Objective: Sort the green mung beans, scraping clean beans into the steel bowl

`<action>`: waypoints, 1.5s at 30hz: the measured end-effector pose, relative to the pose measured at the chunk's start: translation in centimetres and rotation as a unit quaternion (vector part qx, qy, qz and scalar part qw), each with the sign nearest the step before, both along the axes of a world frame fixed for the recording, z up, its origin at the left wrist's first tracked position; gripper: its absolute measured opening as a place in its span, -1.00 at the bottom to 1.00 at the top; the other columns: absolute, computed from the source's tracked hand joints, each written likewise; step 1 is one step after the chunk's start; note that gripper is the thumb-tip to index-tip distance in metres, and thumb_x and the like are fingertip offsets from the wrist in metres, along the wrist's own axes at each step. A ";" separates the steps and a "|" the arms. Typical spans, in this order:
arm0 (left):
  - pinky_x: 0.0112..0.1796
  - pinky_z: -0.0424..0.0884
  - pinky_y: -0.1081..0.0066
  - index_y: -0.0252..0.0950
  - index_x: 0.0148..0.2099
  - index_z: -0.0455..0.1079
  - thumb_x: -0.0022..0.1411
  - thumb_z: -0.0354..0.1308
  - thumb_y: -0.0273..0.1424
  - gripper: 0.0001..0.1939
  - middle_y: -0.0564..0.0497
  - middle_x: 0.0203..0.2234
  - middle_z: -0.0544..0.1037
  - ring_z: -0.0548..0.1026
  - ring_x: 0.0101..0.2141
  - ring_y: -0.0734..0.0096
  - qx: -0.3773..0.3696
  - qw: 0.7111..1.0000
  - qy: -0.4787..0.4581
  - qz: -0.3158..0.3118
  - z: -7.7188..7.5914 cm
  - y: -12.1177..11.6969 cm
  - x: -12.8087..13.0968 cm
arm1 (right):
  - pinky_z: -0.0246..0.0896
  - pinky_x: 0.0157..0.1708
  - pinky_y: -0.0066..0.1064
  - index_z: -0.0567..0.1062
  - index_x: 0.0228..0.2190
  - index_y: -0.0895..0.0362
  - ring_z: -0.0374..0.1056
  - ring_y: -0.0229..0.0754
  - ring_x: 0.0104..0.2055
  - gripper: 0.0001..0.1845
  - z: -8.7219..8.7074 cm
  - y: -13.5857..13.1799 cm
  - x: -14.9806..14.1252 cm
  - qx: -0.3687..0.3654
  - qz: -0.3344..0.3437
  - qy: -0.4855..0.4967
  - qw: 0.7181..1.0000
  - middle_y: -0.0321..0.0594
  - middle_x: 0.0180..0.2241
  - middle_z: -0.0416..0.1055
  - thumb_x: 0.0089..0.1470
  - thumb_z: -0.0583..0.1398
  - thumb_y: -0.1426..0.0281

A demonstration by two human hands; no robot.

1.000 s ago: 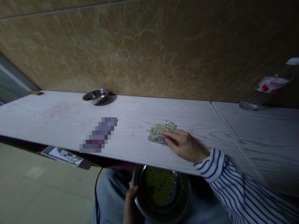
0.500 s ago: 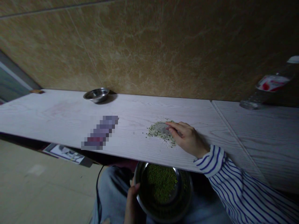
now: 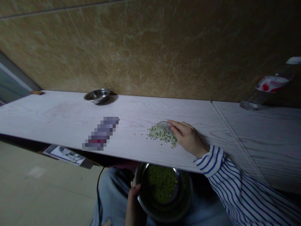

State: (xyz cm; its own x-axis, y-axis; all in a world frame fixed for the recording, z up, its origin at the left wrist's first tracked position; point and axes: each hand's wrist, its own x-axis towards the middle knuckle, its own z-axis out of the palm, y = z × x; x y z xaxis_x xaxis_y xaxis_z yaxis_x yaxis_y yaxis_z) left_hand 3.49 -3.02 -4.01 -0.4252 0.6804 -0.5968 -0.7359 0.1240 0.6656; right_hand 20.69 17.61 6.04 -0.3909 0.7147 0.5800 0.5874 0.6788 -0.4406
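My left hand grips the left rim of a metal bowl at my lap, thumb over the edge. Inside the bowl are many green beans that look like mung beans. On the pale tabletop, my right hand has its fingers closed on a thin, round, see-through disc; its exact kind is unclear. The disc rests over the far part of a scatter of green bits and pale crumbs. Part of the disc is hidden behind my fingers.
A small metal bowl stands near the wall at the back left. A blurred-out flat item lies left of the scatter. At the far right stands a clear bottle with a white cap. Under the table's front edge is a printed box.
The disc has moved slightly away from me, and more green bits show in front of it. My left hand and the bowl of beans have hardly moved.
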 end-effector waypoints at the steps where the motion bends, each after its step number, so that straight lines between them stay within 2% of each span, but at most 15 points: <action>1: 0.02 0.45 -0.10 -0.10 -0.17 0.65 -0.06 0.37 -0.15 -0.64 -0.08 -0.21 0.71 0.45 0.12 -0.34 0.004 1.000 -0.007 0.003 0.3 0.1 0.1 | 0.50 -0.13 -0.14 0.57 -0.01 0.04 0.55 -0.08 -0.20 -0.68 0.1 -0.1 0.0 -0.005 0.003 -0.001 1.000 -0.12 -0.17 0.64 0.25 0.15 0.47; 6: 0.03 0.45 -0.07 -0.11 -0.10 0.64 -0.04 0.37 -0.23 -0.62 -0.08 -0.17 0.71 0.44 0.13 -0.33 0.040 0.999 -0.020 0.001 1.2 0.3 0.3 | 0.50 -0.13 -0.16 0.58 -0.02 0.05 0.55 -0.11 -0.20 -0.68 0.2 -0.4 -0.1 -0.017 0.039 0.009 0.999 -0.15 -0.17 0.64 0.24 0.16 0.48; 11: 0.03 0.43 -0.12 -0.09 -0.04 0.62 -0.03 0.36 -0.20 -0.56 -0.08 -0.16 0.71 0.44 0.13 -0.35 0.029 0.999 -0.013 -0.007 0.8 0.0 0.2 | 0.51 -0.14 -0.16 0.58 -0.01 0.06 0.55 -0.11 -0.18 -0.68 0.3 -0.7 -0.3 -0.038 0.083 0.005 0.996 -0.12 -0.14 0.64 0.24 0.16 0.47; 17: 0.07 0.42 -0.03 -0.10 -0.15 0.64 -0.04 0.37 -0.25 -0.67 -0.07 -0.24 0.72 0.45 0.13 -0.25 0.029 1.000 -0.003 0.003 0.6 0.0 0.2 | 0.51 -0.10 -0.15 0.58 -0.03 0.10 0.56 -0.12 -0.14 -0.68 0.4 -1.2 -0.5 -0.053 0.128 0.033 0.990 -0.13 -0.15 0.65 0.21 0.16 0.49; 20: 0.08 0.41 -0.03 -0.08 -0.19 0.64 -0.07 0.38 -0.27 -0.69 -0.06 -0.17 0.71 0.42 0.16 -0.26 0.053 0.999 -0.012 0.002 1.1 0.3 0.3 | 0.52 -0.16 -0.18 0.59 -0.05 0.09 0.57 -0.12 -0.19 -0.68 0.6 -1.3 -0.5 -0.077 0.117 0.052 0.989 -0.13 -0.21 0.66 0.20 0.16 0.48; 25: 0.04 0.43 -0.04 -0.06 -0.15 0.64 -0.09 0.38 -0.25 -0.64 -0.05 -0.13 0.71 0.38 0.19 -0.33 0.047 0.999 -0.006 0.015 1.5 0.2 0.6 | 0.53 -0.18 -0.19 0.61 -0.10 0.11 0.57 -0.10 -0.21 -0.70 0.7 -1.2 -0.4 -0.068 0.066 0.059 0.994 -0.10 -0.19 0.66 0.17 0.17 0.46; 31: 0.03 0.44 0.00 -0.07 -0.13 0.64 -0.06 0.36 -0.24 -0.64 -0.05 -0.22 0.72 0.47 0.10 -0.25 0.038 0.999 -0.014 -0.002 1.1 0.0 0.3 | 0.53 -0.20 -0.22 0.61 -0.08 0.14 0.58 -0.12 -0.21 -0.68 0.6 -1.4 -0.4 -0.079 0.098 0.040 0.991 -0.08 -0.18 0.66 0.18 0.14 0.47; 35: 0.03 0.42 0.02 -0.14 -0.31 0.63 0.00 0.33 -0.22 -0.81 -0.07 -0.38 0.69 0.53 0.03 -0.15 0.019 0.999 -0.035 -0.024 1.2 0.3 0.2 | 0.53 -0.20 -0.23 0.60 -0.08 0.13 0.58 -0.12 -0.19 -0.68 0.7 -1.5 -0.4 -0.087 0.118 0.042 0.988 -0.08 -0.15 0.65 0.18 0.15 0.47; 37: 0.03 0.41 0.05 -0.15 -0.34 0.62 0.03 0.31 -0.22 -0.84 -0.07 -0.38 0.69 0.53 0.02 -0.12 0.030 0.999 -0.039 -0.022 1.6 0.5 0.3 | 0.53 -0.24 -0.25 0.60 -0.08 0.11 0.58 -0.13 -0.22 -0.69 0.8 -1.6 -0.4 -0.098 0.120 0.051 0.987 -0.09 -0.18 0.66 0.18 0.15 0.46; 42: -0.01 0.42 0.12 -0.07 -0.11 0.62 -0.01 0.30 -0.24 -0.65 -0.04 -0.21 0.69 0.51 0.04 -0.09 0.077 0.997 -0.021 -0.008 2.6 0.8 0.8 | 0.52 -0.26 -0.29 0.62 -0.11 0.11 0.58 -0.15 -0.25 -0.69 1.1 -1.7 -0.2 -0.117 0.128 0.060 0.983 -0.12 -0.22 0.67 0.14 0.16 0.48; 45: -0.03 0.43 0.12 -0.07 -0.07 0.61 -0.03 0.30 -0.24 -0.60 -0.05 -0.21 0.69 0.53 0.00 -0.08 0.073 0.997 -0.017 -0.010 2.9 0.8 0.8 | 0.51 -0.28 -0.30 0.63 -0.14 0.12 0.58 -0.15 -0.27 -0.70 1.2 -1.7 0.0 -0.124 0.139 0.062 0.981 -0.11 -0.23 0.67 0.12 0.17 0.47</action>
